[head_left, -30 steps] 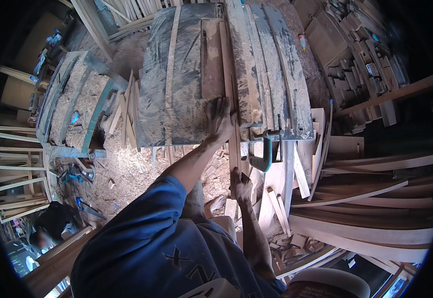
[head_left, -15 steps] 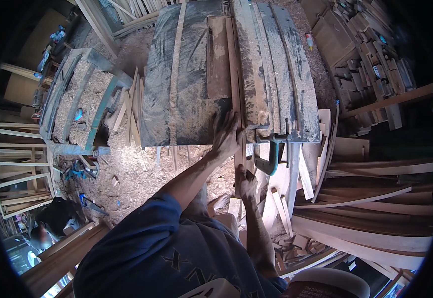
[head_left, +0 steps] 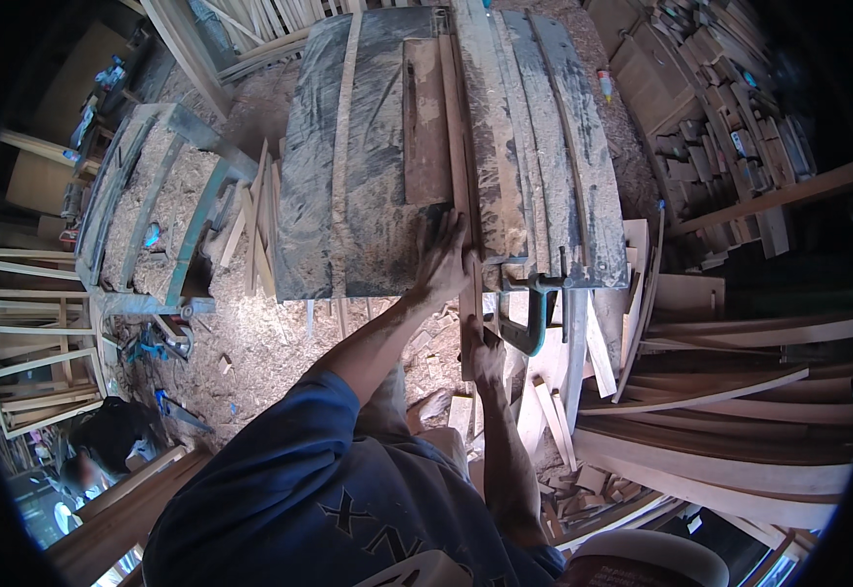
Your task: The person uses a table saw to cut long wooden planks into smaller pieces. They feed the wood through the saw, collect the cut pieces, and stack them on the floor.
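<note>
While the left hand point(head_left: 443, 262) lies flat with its fingers stretched toward 12 o'clock, I see its thumb over a narrow, straight-edged wooden strip point(head_left: 471, 298). The right hand point(head_left: 486, 359), at 5 o'clock from it, is closed around the strip's near end, beyond the table edge. Under the left palm, the dark table point(head_left: 368, 196) is smeared with pale dust; a smooth brown rectangular panel point(head_left: 428, 122) lies at 12 o'clock. From the right hand, a green C-shaped clamp point(head_left: 536, 338) sits at 1 to 2 o'clock. Farther out are shavings point(head_left: 241, 367) at 8 o'clock and stacked, curved-looking boards point(head_left: 720, 450) at 4. Compared with half a second ago, I find both hands slightly farther toward 12 o'clock relative to the table, the left fingertips nearer the panel.
</note>
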### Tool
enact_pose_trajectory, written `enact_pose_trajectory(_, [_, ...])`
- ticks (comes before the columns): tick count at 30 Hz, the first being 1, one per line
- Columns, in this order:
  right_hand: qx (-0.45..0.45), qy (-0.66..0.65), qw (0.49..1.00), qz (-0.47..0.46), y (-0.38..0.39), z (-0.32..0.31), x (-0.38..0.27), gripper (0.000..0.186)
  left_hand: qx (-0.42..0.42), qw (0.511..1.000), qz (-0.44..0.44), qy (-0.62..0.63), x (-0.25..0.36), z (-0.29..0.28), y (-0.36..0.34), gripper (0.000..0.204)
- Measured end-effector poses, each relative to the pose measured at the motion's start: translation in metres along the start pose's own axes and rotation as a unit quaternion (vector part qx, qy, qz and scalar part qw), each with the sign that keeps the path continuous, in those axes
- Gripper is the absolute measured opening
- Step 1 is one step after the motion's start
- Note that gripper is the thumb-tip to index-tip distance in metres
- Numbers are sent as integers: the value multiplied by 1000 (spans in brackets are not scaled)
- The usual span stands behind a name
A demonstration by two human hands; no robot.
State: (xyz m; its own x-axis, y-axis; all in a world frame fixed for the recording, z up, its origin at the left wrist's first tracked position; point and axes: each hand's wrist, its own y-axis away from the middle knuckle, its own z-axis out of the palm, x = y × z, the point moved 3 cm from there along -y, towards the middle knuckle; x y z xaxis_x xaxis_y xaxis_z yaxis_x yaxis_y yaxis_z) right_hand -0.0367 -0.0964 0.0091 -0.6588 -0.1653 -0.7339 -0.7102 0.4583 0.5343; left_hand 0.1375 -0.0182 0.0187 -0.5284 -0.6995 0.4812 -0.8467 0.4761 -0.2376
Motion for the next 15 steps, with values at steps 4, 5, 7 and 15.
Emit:
enact_pose_trajectory(4, [12,23,999,-21,-6,2,-2,77,0,1000,4,6,-3,2,-5,64])
enact_pose_trajectory(5, [16,19,999,-31,-8,3,1,77,-20,1000,-6,4,-5,3,-7,64])
enact_pose_trajectory(7, [29,23,999,-34,-13,6,7,77,0,1000,2,9,-5,3,-8,64])
enact_pose_trajectory(15, [23,13,1000,-6,-27,10,6,77,3,1000,7,0,-9,1,-22,64])
